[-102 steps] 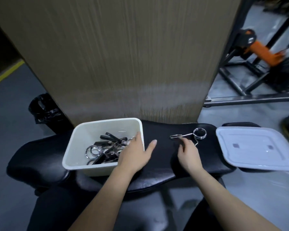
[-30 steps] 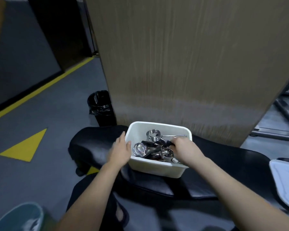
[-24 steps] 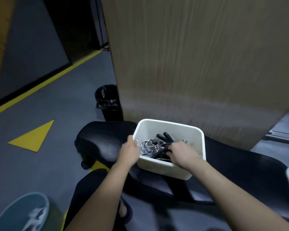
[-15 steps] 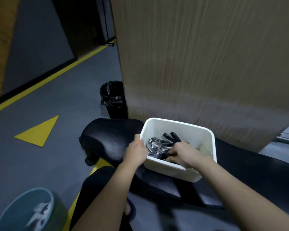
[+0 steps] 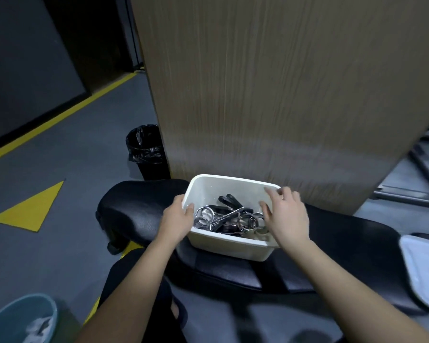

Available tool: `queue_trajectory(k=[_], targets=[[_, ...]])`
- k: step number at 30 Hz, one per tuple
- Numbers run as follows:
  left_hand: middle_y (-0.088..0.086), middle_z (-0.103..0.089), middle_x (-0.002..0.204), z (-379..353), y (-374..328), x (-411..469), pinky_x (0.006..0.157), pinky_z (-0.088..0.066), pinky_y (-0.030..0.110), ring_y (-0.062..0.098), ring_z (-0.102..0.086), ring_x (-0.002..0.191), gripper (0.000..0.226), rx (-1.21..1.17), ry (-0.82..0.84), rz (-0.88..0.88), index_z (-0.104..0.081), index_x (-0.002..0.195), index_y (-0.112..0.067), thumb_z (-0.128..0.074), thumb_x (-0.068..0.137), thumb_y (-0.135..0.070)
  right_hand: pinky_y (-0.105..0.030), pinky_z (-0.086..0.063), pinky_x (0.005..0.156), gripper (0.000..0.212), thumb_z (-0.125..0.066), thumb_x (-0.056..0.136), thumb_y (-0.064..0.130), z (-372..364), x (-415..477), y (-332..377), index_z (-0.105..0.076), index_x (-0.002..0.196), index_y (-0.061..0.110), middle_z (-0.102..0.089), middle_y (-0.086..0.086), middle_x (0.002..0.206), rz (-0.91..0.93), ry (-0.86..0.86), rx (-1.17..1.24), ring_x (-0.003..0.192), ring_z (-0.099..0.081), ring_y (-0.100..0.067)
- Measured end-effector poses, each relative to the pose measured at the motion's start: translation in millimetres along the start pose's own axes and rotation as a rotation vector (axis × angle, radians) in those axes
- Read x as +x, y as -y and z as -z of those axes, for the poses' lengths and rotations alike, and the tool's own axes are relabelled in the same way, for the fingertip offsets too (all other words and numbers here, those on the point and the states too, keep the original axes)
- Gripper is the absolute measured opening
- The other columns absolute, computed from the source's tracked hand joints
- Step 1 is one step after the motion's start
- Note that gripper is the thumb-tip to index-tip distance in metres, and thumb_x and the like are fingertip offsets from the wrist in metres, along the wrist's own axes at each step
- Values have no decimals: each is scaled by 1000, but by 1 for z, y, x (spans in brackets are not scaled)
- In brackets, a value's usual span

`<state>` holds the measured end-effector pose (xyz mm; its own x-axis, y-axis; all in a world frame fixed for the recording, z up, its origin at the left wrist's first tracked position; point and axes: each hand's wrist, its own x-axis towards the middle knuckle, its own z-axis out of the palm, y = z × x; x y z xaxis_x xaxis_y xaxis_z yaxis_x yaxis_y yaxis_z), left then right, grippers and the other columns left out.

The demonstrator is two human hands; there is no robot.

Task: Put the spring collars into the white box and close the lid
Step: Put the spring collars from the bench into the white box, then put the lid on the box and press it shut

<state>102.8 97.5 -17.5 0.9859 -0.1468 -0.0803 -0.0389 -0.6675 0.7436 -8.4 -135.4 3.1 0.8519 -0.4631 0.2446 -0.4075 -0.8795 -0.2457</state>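
Several spring collars lie in the white box on the bench — lid at its right end. Left hand grips the box's left rim; right hand hovers empty, fingers spread.

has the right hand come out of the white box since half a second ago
Yes. The right hand was down among the spring collars; now it is open above the white box, over its right rim.
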Motion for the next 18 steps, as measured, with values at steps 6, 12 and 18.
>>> queue_trajectory(k=[6,12,18], targets=[[15,-66,108,-9,-17,-2,72,-38,34,27,-52,85,18,-11,-112,66,-55,115,-12,-46,100,-16,-37,-41,64,44,-51,99,32,-2,0,-47,-57,64,6,-61,-11,69,-351,350,443,75,-58,-31],[21,-68,107,-52,-43,-18,76,-46,41,42,-62,98,19,-12,-95,-13,-55,116,-11,-47,100,-14,-32,-36,61,45,-49,97,21,15,3,-87,-43,54,9,-56,-12,61,-400,143,368,68,-54,-34],[20,-67,105,-108,-86,-28,76,-50,44,43,-62,95,17,15,-23,-67,-51,115,-15,-44,100,-19,-33,-38,66,38,-51,99,27,27,-3,-157,-61,70,5,-69,-18,78,-480,117,378,84,-63,-38]])
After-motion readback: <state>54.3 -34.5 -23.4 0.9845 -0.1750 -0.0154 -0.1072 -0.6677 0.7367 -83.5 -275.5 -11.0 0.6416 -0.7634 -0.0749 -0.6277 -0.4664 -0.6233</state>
